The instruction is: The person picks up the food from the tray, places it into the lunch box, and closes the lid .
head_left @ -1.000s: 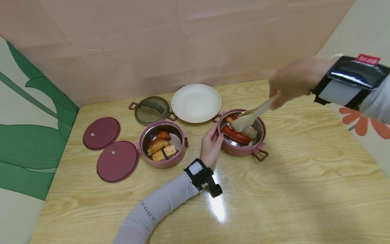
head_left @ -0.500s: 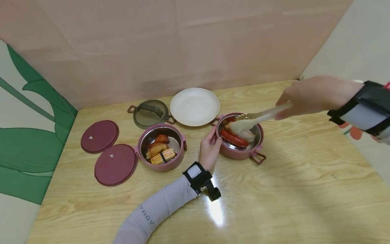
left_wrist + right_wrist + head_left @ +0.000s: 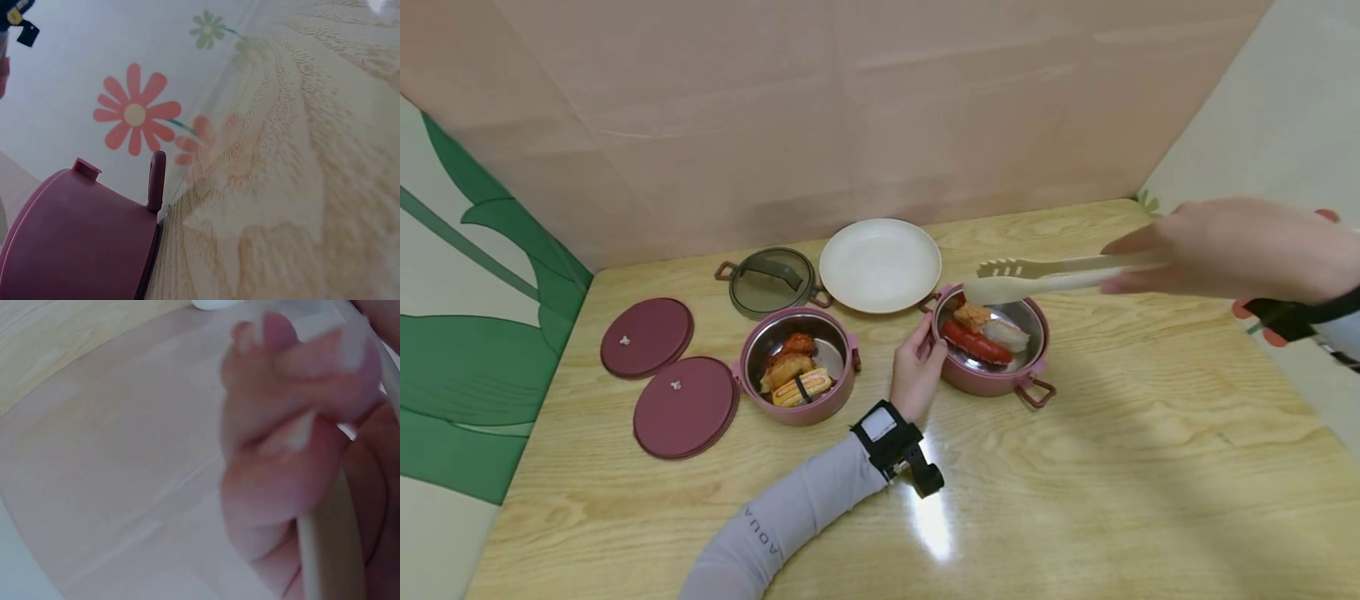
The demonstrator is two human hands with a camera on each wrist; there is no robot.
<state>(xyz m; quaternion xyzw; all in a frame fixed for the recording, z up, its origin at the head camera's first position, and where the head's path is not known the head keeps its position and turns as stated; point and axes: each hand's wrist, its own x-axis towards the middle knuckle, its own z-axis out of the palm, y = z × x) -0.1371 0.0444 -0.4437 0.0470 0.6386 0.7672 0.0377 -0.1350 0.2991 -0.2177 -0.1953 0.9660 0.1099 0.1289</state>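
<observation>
My right hand grips a pair of pale beige tongs; in the right wrist view its fingers curl round the handle. The spread tips hover over the back of the right-hand pink pot, nothing between them. Inside that pot lie a red sausage, a golden fried piece and a whitish piece. My left hand holds the pot's left side at the rim with thumb and fingers. The left wrist view shows the pot's outer wall and a handle.
A second pink pot stands left, holding fried pieces and a yellow banded roll. Behind are a glass lid and a white plate. Two maroon discs lie far left. A wall backs the wooden table.
The tongs have risen from the food in the right pot and moved back toward the right with my right hand, their tips spreading. My left hand stays at the rim.
</observation>
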